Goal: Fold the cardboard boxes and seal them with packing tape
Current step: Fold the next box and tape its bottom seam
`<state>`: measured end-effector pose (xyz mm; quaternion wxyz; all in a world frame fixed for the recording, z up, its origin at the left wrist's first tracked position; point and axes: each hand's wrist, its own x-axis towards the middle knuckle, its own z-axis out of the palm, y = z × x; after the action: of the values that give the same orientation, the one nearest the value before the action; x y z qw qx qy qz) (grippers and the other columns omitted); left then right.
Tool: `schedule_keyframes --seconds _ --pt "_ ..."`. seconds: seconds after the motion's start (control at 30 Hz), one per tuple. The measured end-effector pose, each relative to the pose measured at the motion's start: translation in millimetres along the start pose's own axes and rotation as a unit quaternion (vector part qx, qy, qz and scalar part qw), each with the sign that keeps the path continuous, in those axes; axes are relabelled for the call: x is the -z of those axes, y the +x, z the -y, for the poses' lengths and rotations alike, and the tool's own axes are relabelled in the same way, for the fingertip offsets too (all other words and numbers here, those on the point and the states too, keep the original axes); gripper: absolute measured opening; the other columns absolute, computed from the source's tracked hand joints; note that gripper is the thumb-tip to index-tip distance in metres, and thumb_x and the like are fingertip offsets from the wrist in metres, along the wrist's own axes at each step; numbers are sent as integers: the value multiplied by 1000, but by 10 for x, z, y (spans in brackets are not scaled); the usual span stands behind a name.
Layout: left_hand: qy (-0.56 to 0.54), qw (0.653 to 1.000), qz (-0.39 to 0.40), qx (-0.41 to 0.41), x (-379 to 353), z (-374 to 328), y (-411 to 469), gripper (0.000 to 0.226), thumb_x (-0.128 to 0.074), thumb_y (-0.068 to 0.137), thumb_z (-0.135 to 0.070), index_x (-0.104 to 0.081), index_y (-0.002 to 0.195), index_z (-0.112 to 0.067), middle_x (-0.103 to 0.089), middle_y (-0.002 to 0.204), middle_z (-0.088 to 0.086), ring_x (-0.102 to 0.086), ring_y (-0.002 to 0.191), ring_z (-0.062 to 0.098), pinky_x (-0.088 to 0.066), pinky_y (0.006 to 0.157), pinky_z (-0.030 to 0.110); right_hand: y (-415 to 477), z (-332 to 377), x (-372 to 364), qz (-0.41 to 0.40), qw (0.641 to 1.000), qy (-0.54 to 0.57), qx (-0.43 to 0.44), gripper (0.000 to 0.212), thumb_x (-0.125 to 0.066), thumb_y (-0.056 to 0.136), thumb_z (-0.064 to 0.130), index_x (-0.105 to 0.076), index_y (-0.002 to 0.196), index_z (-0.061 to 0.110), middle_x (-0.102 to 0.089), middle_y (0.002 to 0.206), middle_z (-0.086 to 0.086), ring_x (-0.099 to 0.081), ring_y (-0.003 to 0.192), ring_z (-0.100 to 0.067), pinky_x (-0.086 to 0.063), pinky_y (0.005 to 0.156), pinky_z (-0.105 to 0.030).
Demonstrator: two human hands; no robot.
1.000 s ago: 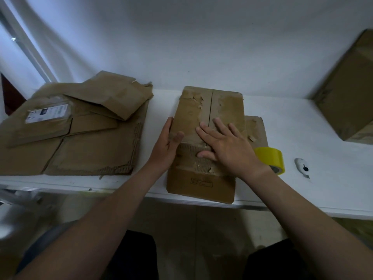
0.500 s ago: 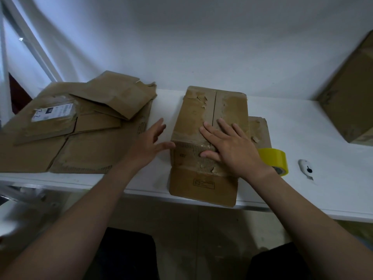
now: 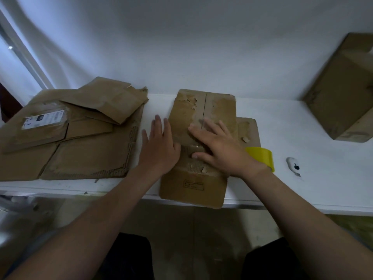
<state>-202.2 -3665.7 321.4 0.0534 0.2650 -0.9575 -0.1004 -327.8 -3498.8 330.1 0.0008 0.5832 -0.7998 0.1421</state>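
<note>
A worn, flattened cardboard box (image 3: pixel 193 184) lies in the middle of the white table, its near end hanging over the front edge. My right hand (image 3: pixel 218 146) presses flat on its middle with spread fingers. My left hand (image 3: pixel 159 144) lies flat at the box's left edge, fingers straight, partly on the cardboard and partly on the table. A yellow roll of packing tape (image 3: pixel 262 157) stands just right of my right wrist, partly hidden by it.
A pile of flattened cardboard boxes (image 3: pixel 80 138) covers the table's left part. A folded brown box (image 3: pixel 343 93) stands at the far right. A small white cutter (image 3: pixel 293 165) lies right of the tape. The white table (image 3: pixel 292 122) ends at a wall behind.
My left hand left the box's left side, swung out over the table, then came back flat against the box's left edge. My right hand stayed pressing on the box.
</note>
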Motion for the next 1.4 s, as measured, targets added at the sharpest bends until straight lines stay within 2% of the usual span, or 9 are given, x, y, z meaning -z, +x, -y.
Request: schedule_keyframes --seconds 0.1,0.2,0.47,0.67,0.87,1.03,1.13,1.23,1.4 --pt "0 991 -76 -107 -15 -189 -65 71 -33 103 -38 -6 160 -6 -2 168 16 3 156 29 0 126 50 -145 -53 196 -86 986 138 -17 65 -63 97 43 -39 155 29 -40 158 10 -15 152 -15 -14 124 -36" --pt "-8 974 -86 -212 -35 -437 -97 70 -26 101 -54 -27 157 -12 -17 167 7 -5 156 23 -2 126 46 -358 -272 335 -134 985 97 -55 54 -55 96 49 -54 145 26 -56 145 9 -34 138 -18 -27 114 -29" --pt "128 960 -58 -242 -211 -816 112 85 -2 95 -72 -31 157 -22 -28 165 4 -18 154 26 -9 123 59 -945 -740 389 -86 960 197 -178 48 -66 91 50 -52 136 39 -53 110 21 -56 99 -1 -43 80 -13" --pt "157 951 -51 -260 -286 -796 155 74 -6 91 -78 -1 157 -44 -19 168 0 -24 151 36 -21 117 68 -1157 -987 280 -74 933 318 -150 68 -84 68 50 -58 129 37 -61 121 14 -59 114 -11 -56 95 -37" --pt "152 953 -67 -254 -302 -786 122 66 -4 95 -76 -10 155 -52 -20 167 -2 -15 154 37 -5 115 74 -1105 -979 289 -111 966 227 -54 38 -78 82 49 -71 115 30 -60 108 5 -59 103 -14 -51 82 -26" --pt "118 957 -73 -254 -278 -785 110 67 -1 93 -79 -15 154 -54 -18 167 -7 -5 156 30 2 116 73 -1045 -1045 252 -32 993 104 -53 31 -78 86 39 -72 116 31 -50 102 20 -47 98 -6 -46 83 -26" --pt "64 973 -92 -204 -272 -914 62 65 -13 91 -82 -35 146 -55 -25 165 -7 -8 156 29 5 115 73 -1003 -1044 265 -35 993 98 -57 30 -79 85 39 -74 114 32 -43 93 27 -44 91 -5 -34 77 -15" --pt "7 983 -112 -147 -311 -1161 31 64 -37 86 -82 -61 131 -43 -36 161 -6 -14 155 28 6 114 74 -893 -968 253 -20 995 86 -48 24 -80 85 36 -78 108 31 -45 84 20 -48 80 -11 -38 69 -21" --pt "-5 973 -175 -150 -428 -1257 12 38 -66 82 -58 -64 109 -32 -54 147 -7 -34 147 35 -7 108 82 -771 -888 252 8 995 80 -60 32 -78 85 38 -75 117 35 -55 93 11 -53 83 -11 -45 76 -29"
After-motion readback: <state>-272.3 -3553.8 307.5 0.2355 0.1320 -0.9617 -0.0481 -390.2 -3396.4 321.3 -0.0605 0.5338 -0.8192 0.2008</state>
